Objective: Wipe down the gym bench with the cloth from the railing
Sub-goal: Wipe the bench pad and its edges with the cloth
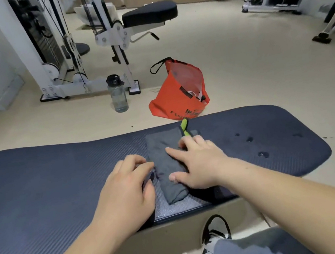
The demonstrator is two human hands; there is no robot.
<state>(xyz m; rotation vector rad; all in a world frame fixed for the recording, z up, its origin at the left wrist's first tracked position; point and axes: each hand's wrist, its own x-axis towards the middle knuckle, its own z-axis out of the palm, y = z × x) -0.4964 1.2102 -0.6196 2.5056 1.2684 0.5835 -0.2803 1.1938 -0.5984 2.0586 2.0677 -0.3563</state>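
Note:
A dark blue ribbed gym bench [50,185] stretches across the view from left to right. A folded grey cloth [165,162] with a green loop at its far end lies across the middle of the pad. My right hand [198,163] rests flat on the cloth's right side with fingers spread. My left hand [128,188] sits at the cloth's left edge, fingers curled and touching the fabric. A few wet drops [257,145] show on the bench to the right of the cloth.
Beyond the bench on the floor stand an orange bag [178,90] and a clear water bottle [117,94]. A white cable machine [59,56] with a black padded seat [149,13] is behind them. My shoe [215,233] and trouser leg are below the bench's near edge.

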